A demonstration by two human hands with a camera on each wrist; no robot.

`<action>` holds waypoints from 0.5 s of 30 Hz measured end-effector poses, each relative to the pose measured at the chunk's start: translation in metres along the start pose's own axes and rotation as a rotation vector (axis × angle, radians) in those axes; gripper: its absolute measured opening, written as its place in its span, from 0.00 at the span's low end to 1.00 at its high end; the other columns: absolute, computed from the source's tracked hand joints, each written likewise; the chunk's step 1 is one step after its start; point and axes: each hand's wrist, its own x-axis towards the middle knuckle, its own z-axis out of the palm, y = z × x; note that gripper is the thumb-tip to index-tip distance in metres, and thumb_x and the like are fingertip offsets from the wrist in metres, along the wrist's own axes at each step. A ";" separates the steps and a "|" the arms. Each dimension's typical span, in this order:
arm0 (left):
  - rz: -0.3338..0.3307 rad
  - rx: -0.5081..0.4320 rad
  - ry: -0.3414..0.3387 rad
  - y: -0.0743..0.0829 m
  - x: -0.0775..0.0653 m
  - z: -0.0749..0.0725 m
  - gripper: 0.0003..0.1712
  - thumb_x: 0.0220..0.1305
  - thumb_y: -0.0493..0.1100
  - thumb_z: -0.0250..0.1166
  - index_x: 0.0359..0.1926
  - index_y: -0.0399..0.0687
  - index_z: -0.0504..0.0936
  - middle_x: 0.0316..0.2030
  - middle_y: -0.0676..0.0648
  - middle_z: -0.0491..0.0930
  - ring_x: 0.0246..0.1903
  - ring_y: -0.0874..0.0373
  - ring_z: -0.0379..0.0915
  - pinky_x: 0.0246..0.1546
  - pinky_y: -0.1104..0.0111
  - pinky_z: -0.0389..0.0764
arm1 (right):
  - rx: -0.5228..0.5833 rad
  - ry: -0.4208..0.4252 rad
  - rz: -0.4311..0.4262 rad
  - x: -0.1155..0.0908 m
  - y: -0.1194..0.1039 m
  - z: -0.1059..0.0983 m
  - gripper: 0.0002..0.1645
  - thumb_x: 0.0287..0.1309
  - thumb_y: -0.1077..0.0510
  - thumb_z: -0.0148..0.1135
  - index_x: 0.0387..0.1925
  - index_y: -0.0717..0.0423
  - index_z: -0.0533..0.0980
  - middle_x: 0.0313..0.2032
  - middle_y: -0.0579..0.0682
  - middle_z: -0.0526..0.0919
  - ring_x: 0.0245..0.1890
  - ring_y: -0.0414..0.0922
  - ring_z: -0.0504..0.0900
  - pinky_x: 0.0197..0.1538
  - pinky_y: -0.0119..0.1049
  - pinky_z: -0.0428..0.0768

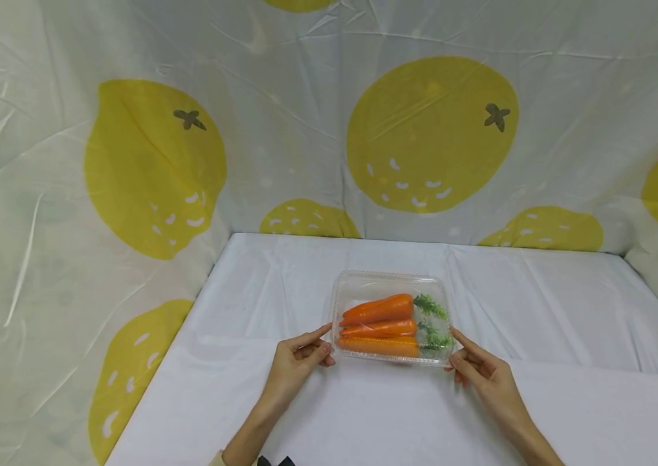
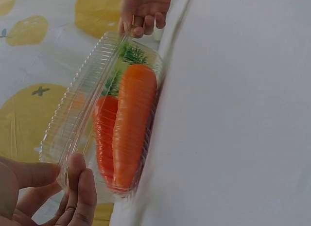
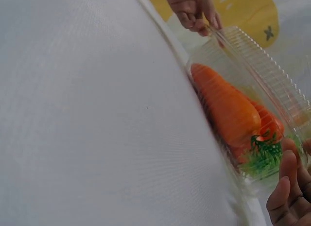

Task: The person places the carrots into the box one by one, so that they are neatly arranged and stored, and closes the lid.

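Observation:
A clear plastic clamshell box (image 1: 393, 279) lies on the white cloth in the head view, its lid down over the base. Through the lid show three orange carrots (image 1: 378, 328) side by side, their green leafy tops (image 1: 433, 305) toward the right. My left hand (image 1: 299, 362) pinches the rim at the box's near left corner between thumb and fingers, seen closely as the left hand (image 2: 58, 192) in the left wrist view. At the near right corner my right hand (image 1: 482, 375) pinches the rim the same way; the right wrist view shows only part of it.
White cloth (image 1: 375, 414) with creases covers the table around the box. Behind and at the left hangs a pale curtain (image 1: 288, 142) printed with large yellow lemons, meeting the table's edges.

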 end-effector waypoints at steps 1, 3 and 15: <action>0.001 0.003 -0.003 0.000 0.000 0.000 0.24 0.70 0.35 0.67 0.65 0.38 0.80 0.39 0.28 0.83 0.31 0.63 0.86 0.44 0.73 0.87 | -0.004 0.003 0.007 0.000 0.000 0.000 0.31 0.74 0.65 0.58 0.74 0.65 0.65 0.33 0.46 0.87 0.27 0.41 0.80 0.31 0.34 0.79; 0.001 0.003 -0.003 0.000 0.000 0.000 0.24 0.70 0.35 0.67 0.65 0.38 0.80 0.39 0.28 0.83 0.32 0.63 0.86 0.44 0.73 0.87 | -0.020 0.015 0.021 -0.001 -0.001 0.001 0.31 0.73 0.64 0.59 0.74 0.64 0.66 0.33 0.45 0.87 0.27 0.41 0.80 0.31 0.34 0.80; -0.020 -0.068 0.049 -0.002 -0.002 0.001 0.21 0.67 0.36 0.70 0.60 0.38 0.84 0.40 0.30 0.86 0.31 0.61 0.88 0.49 0.73 0.86 | -0.012 0.058 0.067 -0.003 -0.002 0.000 0.28 0.71 0.64 0.62 0.70 0.66 0.71 0.33 0.43 0.90 0.26 0.41 0.80 0.30 0.34 0.80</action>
